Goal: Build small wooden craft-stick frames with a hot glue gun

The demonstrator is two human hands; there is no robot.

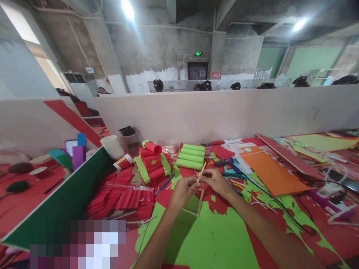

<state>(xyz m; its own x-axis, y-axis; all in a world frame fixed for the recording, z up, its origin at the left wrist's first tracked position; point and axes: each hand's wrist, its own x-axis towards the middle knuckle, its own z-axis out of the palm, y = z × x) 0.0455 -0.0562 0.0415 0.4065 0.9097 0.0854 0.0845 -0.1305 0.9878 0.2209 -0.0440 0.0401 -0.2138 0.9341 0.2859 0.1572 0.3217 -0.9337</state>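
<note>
A thin wooden stick (202, 170) slants up from between my fingertips. My left hand (185, 189) pinches its lower end, and my right hand (215, 180) closes on it from the other side. Just below my hands, more thin sticks meet at a corner, one long stick (201, 203) and a shorter one (191, 212), lying on a light-green paper sheet (215, 239). Whether these join the held stick is hidden by my fingers. Behind my hands are light-green paper rolls (191, 156) side by side, and a red-and-green roll bundle (153, 162) with a yellow star.
Folded red paper (129, 200) lies to the left beside a green board (67, 198). Scissors (230, 164), an orange sheet (272, 170), a cable (283, 205) and green scraps crowd the right. A white partition (224, 112) bounds the table's far side.
</note>
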